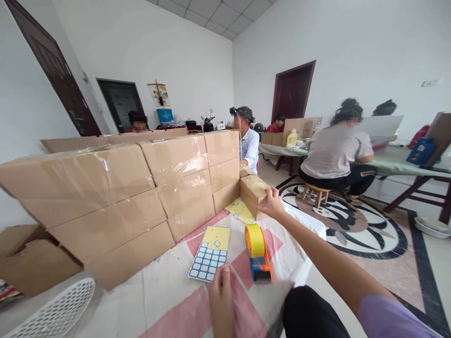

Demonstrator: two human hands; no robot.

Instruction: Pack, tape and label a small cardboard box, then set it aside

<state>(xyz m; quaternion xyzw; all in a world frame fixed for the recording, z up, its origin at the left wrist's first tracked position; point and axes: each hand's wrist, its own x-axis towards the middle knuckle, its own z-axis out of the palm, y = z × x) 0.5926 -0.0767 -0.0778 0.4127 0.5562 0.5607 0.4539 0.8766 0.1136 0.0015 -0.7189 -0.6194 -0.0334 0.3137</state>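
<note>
While the right hand (273, 204) is gripping a box (252, 193), hard pushing could be tipping it; whether the curled left hand (222, 284) is holding anything, I can't tell.

The cloth-covered table (141, 293) bears stacked cartons (137, 202) far left, a white perforated basket (58, 310) near left, a label sheet (210, 258) mid-table, a tape dispenser (260, 260) and narrow carton (251, 193) right.
</note>
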